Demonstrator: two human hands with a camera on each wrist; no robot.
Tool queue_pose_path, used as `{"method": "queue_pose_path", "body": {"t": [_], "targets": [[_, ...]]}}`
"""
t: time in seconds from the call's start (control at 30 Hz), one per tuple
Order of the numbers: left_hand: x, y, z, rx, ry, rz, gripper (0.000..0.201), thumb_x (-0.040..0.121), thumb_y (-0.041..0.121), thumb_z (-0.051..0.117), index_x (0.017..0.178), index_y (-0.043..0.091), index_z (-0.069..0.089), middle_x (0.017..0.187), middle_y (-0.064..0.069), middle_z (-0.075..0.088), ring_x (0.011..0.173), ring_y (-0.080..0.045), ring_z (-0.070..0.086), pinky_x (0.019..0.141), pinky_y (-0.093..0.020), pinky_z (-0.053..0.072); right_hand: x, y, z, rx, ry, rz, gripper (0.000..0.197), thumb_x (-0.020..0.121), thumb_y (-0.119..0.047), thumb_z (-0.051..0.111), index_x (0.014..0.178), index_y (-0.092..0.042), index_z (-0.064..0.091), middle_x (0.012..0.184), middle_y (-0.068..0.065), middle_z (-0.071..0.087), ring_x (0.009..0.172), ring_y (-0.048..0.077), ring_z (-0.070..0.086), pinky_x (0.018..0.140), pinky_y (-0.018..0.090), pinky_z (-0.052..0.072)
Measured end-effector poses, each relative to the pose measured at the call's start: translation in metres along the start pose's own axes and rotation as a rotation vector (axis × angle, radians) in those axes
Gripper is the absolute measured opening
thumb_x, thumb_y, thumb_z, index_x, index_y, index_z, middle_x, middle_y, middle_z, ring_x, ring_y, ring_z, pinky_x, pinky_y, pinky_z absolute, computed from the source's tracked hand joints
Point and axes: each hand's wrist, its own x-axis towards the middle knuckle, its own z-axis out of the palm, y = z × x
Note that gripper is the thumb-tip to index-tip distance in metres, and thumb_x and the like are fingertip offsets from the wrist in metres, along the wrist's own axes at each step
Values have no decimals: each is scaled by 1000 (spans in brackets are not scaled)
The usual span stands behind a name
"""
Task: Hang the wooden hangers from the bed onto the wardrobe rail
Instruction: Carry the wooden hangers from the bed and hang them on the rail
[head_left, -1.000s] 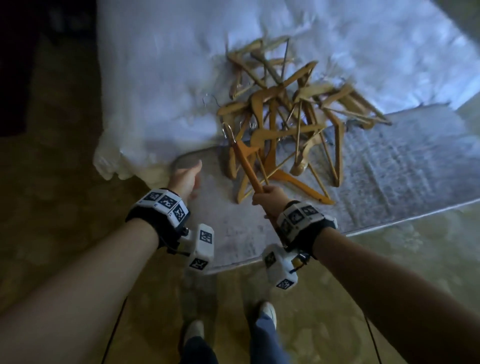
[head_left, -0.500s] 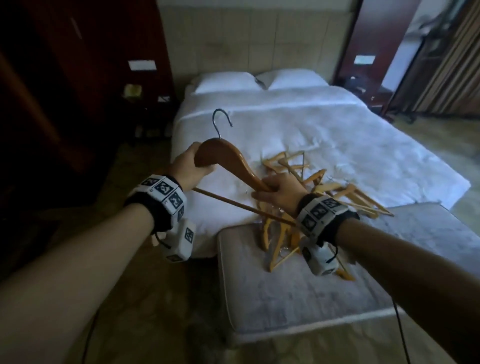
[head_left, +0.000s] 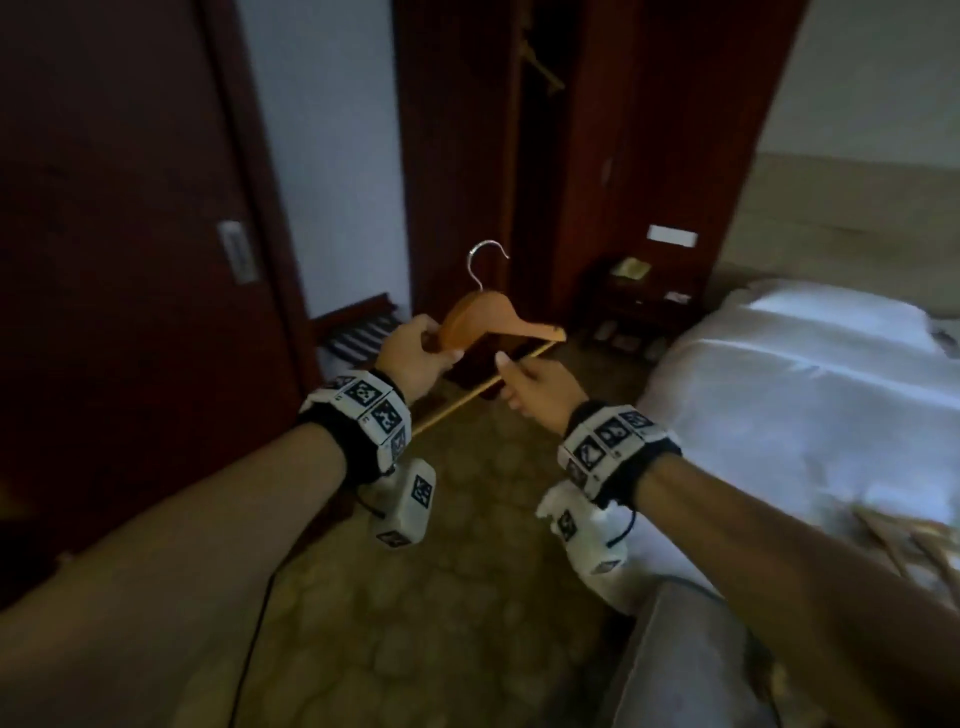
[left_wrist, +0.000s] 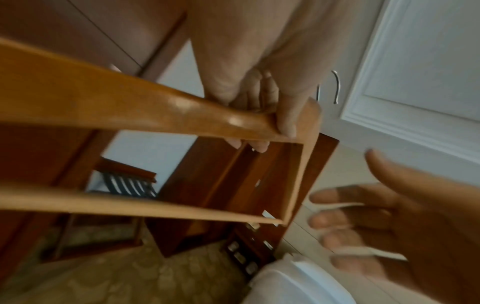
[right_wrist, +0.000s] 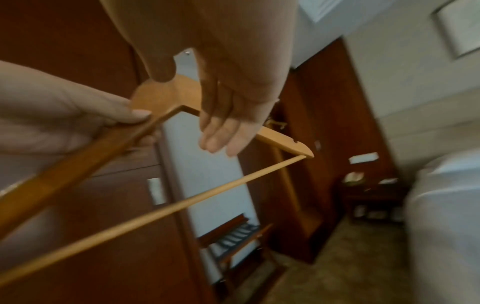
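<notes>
Since a moment ago: we have turned away from the bed (head_left: 789, 395) toward the dark wardrobe (head_left: 540, 156), and our right hand (head_left: 540, 387) has let go of the hanger (head_left: 488, 322).
Left hand: our left hand (head_left: 413, 356) alone grips the hanger, fingers curled round the wooden shoulder just under the metal hook (head_left: 483, 260), thumb on the near face.
Right hand: just beside the grip, on its right, fingers loosely spread and holding nothing; in the left wrist view it hangs clear of the wood.
Hanger: upright, hook above the grip, thin crossbar running below and behind our left wrist; its far tip points toward the wardrobe.
Wardrobe: ahead of the grip, beyond the hook; its opening is dark, and we cannot make out the rail.
Remaining hangers: a few blurred wooden bars (head_left: 904, 540) lie on the bed, well behind and right of the grip.
What this means: we judge the hand-over is complete and the carry has begun; the hook must next be raised to the rail.
</notes>
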Motion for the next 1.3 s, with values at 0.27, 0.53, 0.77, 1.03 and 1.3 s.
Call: {"method": "queue_pose_path", "body": {"t": [0.27, 0.53, 0.77, 1.03, 1.3], "targets": [[-52, -90, -228, -90, 446, -220, 9, 84, 12, 67, 85, 10, 59, 74, -6, 63, 62, -17, 58, 52, -17, 45, 8, -200, 200, 519, -402, -8, 55, 96, -47, 41, 134, -8, 44, 116, 17, 61, 106, 28, 60, 92, 39, 45], [-127, -164, -431, -56, 600, -290, 15, 81, 13, 71, 85, 11, 57, 86, -17, 62, 79, -35, 61, 74, -44, 52, -13, -368, 400, 581, -603, -91, 57, 88, -46, 57, 128, -7, 50, 122, 11, 60, 103, 24, 61, 75, 34, 53], [-164, -212, -569, -142, 394, -415, 36, 84, 11, 66, 117, 17, 55, 111, -5, 63, 104, -22, 60, 90, -41, 51, -30, -468, 510, 549, -630, -222, 67, 63, -40, 80, 115, -5, 56, 113, 8, 63, 105, 27, 61, 93, 46, 51], [-135, -274, -670, -190, 277, -520, 32, 87, 17, 63, 117, 12, 56, 112, -10, 65, 95, -19, 66, 73, -26, 55, 16, -571, 606, 493, -671, -450, 39, 87, -34, 62, 112, -4, 61, 101, 8, 65, 95, 24, 62, 93, 42, 49], [-37, -311, -785, -30, 425, -317, 29, 90, 19, 60, 115, 4, 61, 113, -20, 64, 103, -30, 63, 86, -32, 55, 97, -652, 671, 297, -831, -617, 45, 91, -28, 58, 130, -9, 47, 119, 9, 59, 108, 26, 59, 81, 35, 53]]}}
